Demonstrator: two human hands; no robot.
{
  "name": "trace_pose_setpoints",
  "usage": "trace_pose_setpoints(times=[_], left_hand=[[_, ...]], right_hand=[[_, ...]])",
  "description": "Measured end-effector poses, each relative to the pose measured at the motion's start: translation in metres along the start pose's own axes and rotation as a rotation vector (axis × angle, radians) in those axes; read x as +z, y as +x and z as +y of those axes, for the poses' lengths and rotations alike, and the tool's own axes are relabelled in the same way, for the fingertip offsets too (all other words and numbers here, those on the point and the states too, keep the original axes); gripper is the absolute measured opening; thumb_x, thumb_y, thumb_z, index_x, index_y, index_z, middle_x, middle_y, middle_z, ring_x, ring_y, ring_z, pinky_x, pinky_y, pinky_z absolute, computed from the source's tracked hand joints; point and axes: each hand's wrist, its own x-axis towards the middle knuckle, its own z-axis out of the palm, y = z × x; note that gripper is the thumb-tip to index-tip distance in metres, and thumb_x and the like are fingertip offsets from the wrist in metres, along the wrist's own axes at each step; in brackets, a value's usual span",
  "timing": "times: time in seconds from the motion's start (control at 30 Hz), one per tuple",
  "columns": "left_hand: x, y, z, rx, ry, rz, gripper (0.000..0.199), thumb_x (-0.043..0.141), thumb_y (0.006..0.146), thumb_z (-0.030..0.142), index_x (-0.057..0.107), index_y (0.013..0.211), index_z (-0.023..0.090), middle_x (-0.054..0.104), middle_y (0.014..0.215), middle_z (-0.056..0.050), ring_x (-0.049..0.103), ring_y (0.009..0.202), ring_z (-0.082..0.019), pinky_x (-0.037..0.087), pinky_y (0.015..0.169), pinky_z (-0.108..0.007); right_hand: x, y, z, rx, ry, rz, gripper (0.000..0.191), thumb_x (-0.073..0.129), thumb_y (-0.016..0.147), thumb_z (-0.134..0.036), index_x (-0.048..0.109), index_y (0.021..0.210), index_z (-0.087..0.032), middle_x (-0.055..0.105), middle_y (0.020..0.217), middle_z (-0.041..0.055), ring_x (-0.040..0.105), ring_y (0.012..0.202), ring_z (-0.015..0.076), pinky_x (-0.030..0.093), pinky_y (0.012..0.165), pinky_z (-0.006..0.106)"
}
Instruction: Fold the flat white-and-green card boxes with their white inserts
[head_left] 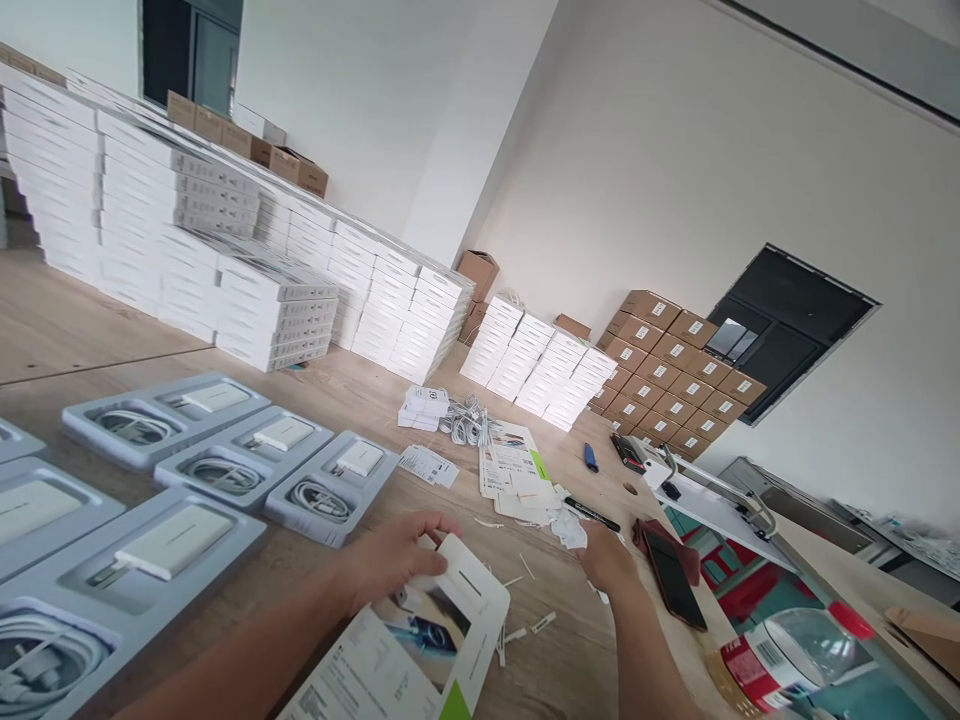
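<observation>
My left hand [397, 560] is closed on the upper edge of a flat printed cardboard package [420, 650] with a hanging slot, a product picture and a green corner. It is tilted above the table. Over at the small white paper scraps [568, 528], my right hand [611, 562] is lowered to the table; its fingers are mostly hidden, so I cannot tell whether it holds a scrap. Thin white strips [517, 636] lie between the hands. Beyond them are more flat printed packages [517, 460], a black marker [592, 514] and bundled white cables [466, 420].
Grey trays [169, 465] with white chargers and coiled cables fill the left side. White box stacks [277, 310] line the back, with brown cartons [667, 370] behind. A blue cutter [590, 457], a phone [675, 580] and a red-capped bottle [795, 650] lie to the right.
</observation>
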Motion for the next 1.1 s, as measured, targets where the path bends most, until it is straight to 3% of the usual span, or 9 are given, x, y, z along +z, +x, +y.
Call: trace_pose_setpoints(times=[0.17, 0.4, 0.6, 0.83, 0.97, 1.1], left_hand=[[-0.001, 0.005, -0.007, 0.012, 0.058, -0.009, 0.043, 0.064, 0.062, 0.028, 0.066, 0.105, 0.025, 0.054, 0.103, -0.001, 0.061, 0.076, -0.017, 0.051, 0.061, -0.025], [0.0, 0.006, -0.007, 0.001, 0.111, -0.01, 0.044, 0.064, 0.063, 0.031, 0.066, 0.107, 0.025, 0.056, 0.103, -0.001, 0.061, 0.076, -0.017, 0.051, 0.061, -0.024], [0.0, 0.006, -0.01, 0.016, 0.105, -0.013, 0.043, 0.063, 0.064, 0.03, 0.067, 0.106, 0.023, 0.059, 0.101, -0.001, 0.062, 0.076, -0.018, 0.05, 0.059, -0.024], [-0.003, 0.009, -0.013, 0.008, 0.064, -0.026, 0.044, 0.066, 0.062, 0.034, 0.067, 0.105, 0.024, 0.063, 0.101, -0.001, 0.062, 0.067, -0.016, 0.048, 0.052, -0.023], [-0.003, 0.007, -0.011, 0.012, 0.066, -0.018, 0.043, 0.067, 0.062, 0.034, 0.067, 0.104, 0.024, 0.063, 0.1, -0.001, 0.062, 0.066, -0.015, 0.047, 0.052, -0.022], [-0.002, 0.006, -0.009, 0.004, 0.048, -0.021, 0.045, 0.067, 0.06, 0.032, 0.067, 0.104, 0.023, 0.064, 0.096, 0.0, 0.061, 0.066, -0.015, 0.046, 0.052, -0.022]], right_hand=[[0.015, 0.006, -0.002, 0.04, -0.026, 0.022, 0.05, 0.046, 0.089, -0.017, 0.048, 0.139, -0.019, 0.048, 0.145, 0.0112, 0.048, 0.13, 0.0274, 0.043, 0.098, 0.037], [0.015, 0.008, -0.008, 0.045, -0.028, 0.09, 0.036, 0.045, 0.089, -0.019, 0.066, 0.119, -0.023, 0.071, 0.108, 0.0129, 0.066, 0.104, 0.0276, 0.045, 0.088, 0.037], [0.018, 0.007, -0.006, -0.016, 0.032, 0.128, 0.042, 0.051, 0.087, -0.021, 0.058, 0.129, -0.025, 0.058, 0.131, 0.0087, 0.052, 0.122, 0.0261, 0.043, 0.092, 0.032], [0.02, 0.013, 0.001, -0.018, 0.212, 0.172, 0.024, 0.057, 0.081, -0.022, 0.069, 0.101, -0.018, 0.064, 0.114, 0.0107, 0.056, 0.113, 0.0268, 0.042, 0.091, 0.033], [0.014, 0.015, 0.009, -0.028, 0.397, 0.148, 0.021, 0.054, 0.081, -0.032, 0.07, 0.081, -0.017, 0.07, 0.089, 0.0067, 0.064, 0.087, 0.0235, 0.045, 0.075, 0.03], [0.008, 0.013, 0.012, -0.064, 0.598, 0.108, 0.029, 0.052, 0.079, -0.039, 0.068, 0.07, -0.016, 0.063, 0.061, 0.0006, 0.059, 0.06, 0.0183, 0.042, 0.059, 0.027]])
